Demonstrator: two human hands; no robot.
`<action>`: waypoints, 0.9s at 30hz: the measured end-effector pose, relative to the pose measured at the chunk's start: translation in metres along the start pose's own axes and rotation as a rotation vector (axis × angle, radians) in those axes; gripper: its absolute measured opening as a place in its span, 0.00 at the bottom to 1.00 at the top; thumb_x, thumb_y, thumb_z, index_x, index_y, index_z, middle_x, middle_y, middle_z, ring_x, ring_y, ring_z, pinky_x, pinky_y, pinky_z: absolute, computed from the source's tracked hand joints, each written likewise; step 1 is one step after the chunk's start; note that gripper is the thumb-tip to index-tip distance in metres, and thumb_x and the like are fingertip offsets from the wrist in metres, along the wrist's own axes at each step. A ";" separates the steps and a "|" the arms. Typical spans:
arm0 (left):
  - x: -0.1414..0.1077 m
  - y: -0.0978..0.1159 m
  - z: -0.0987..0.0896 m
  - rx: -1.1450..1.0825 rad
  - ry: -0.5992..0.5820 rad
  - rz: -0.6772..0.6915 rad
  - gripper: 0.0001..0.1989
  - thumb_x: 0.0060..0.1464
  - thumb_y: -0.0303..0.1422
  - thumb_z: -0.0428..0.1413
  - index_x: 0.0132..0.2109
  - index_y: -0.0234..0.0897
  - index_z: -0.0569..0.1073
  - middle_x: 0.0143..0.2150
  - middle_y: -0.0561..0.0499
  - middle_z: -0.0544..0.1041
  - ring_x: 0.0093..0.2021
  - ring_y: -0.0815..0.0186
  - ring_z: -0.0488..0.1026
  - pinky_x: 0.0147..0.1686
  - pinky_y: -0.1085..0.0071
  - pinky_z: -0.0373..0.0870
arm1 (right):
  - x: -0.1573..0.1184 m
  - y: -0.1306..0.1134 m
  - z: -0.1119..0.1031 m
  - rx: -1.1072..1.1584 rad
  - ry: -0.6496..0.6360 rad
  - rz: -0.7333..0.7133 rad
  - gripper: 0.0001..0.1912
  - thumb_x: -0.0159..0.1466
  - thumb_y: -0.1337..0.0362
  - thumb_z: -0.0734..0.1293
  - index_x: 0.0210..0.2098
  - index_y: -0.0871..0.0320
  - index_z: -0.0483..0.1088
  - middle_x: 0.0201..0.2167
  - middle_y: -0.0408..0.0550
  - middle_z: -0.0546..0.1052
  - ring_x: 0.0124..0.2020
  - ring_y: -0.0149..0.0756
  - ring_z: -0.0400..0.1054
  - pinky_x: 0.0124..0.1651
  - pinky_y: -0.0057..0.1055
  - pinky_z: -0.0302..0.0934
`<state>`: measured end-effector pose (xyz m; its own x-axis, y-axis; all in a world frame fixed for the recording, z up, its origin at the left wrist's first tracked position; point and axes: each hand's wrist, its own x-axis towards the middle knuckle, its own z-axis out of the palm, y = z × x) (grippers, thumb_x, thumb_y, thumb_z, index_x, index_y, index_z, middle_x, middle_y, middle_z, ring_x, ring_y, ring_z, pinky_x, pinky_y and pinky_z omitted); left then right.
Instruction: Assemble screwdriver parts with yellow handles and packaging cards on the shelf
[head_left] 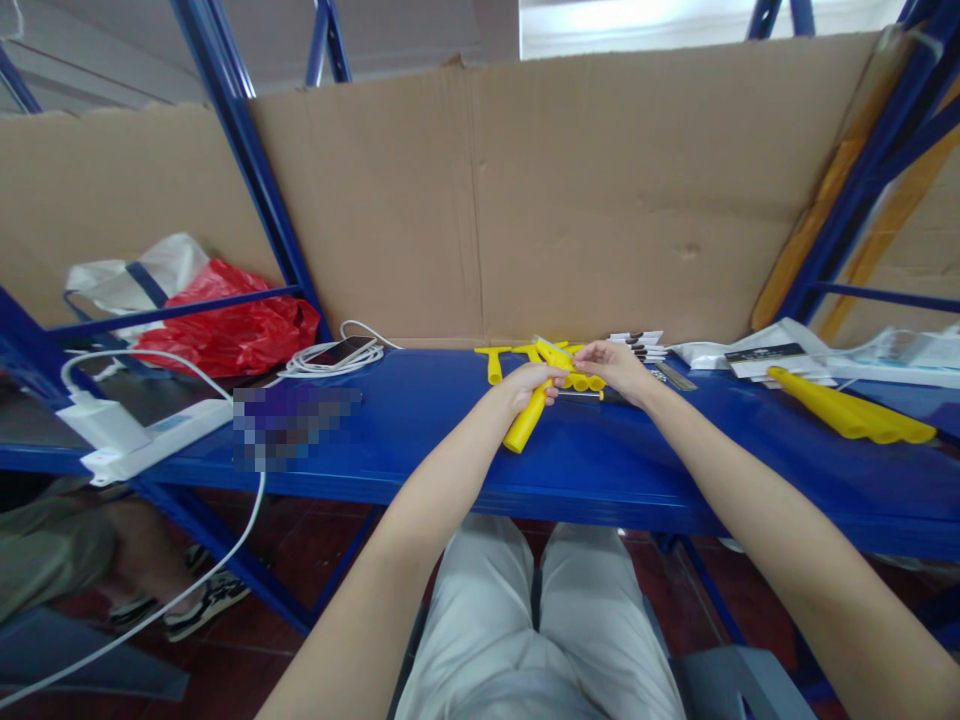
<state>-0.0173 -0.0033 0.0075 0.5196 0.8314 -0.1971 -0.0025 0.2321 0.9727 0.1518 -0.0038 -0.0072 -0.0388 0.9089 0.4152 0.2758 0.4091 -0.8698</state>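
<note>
"Head view, looking down: what have you got there?"

"My left hand (531,382) is wrapped around the handle of a yellow tool (526,424), its open end angled toward me and to my left. My right hand (615,366) is at the head, thumb and fingertips drawn close together; I can't tell whether they pinch anything."

"Where does that put the tool?"

"Over the bench (427,440), between its near and far edges. More T-shaped yellow pieces (494,366) lie toward the far edge, by the cardboard (600,200). A metal rod (581,395) lies just beneath my hands, and a stack of cards (637,343) sits just beyond my right wrist."

"And off toward the bench's right end?"

"Yellow tubes (847,405), side by side, near some packets (776,360)."

"How would it handle?"

"Light and stiff, I'd judge, probably hollow plastic. The smooth handle could turn in damp fingers, so I'd grip it just below the head and steady the head by its sides. I'd keep fingertips off its far rim, in case that's sharp."
</note>
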 end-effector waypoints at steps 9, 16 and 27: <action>-0.008 0.003 0.006 0.041 0.008 0.001 0.10 0.60 0.22 0.46 0.30 0.36 0.61 0.17 0.61 0.60 0.12 0.80 0.52 0.13 0.81 0.49 | 0.005 0.007 -0.001 -0.121 0.024 -0.057 0.11 0.48 0.62 0.73 0.26 0.59 0.68 0.26 0.44 0.74 0.29 0.31 0.67 0.42 0.37 0.65; -0.009 0.004 0.007 0.038 0.003 0.000 0.11 0.61 0.21 0.45 0.30 0.36 0.60 0.16 0.61 0.60 0.11 0.80 0.53 0.13 0.82 0.48 | 0.005 0.009 -0.001 -0.193 0.028 -0.110 0.07 0.50 0.64 0.71 0.26 0.58 0.68 0.25 0.45 0.74 0.28 0.31 0.67 0.41 0.36 0.66; -0.010 0.004 0.006 0.036 0.012 0.031 0.11 0.59 0.20 0.46 0.30 0.35 0.62 0.16 0.61 0.60 0.12 0.78 0.55 0.14 0.81 0.50 | 0.003 0.005 0.006 -0.256 0.103 -0.070 0.06 0.50 0.67 0.69 0.28 0.58 0.68 0.29 0.45 0.74 0.32 0.33 0.66 0.43 0.36 0.64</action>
<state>-0.0175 -0.0132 0.0144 0.5092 0.8440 -0.1684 0.0124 0.1884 0.9820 0.1469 0.0011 -0.0116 0.0281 0.8608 0.5081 0.5104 0.4247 -0.7478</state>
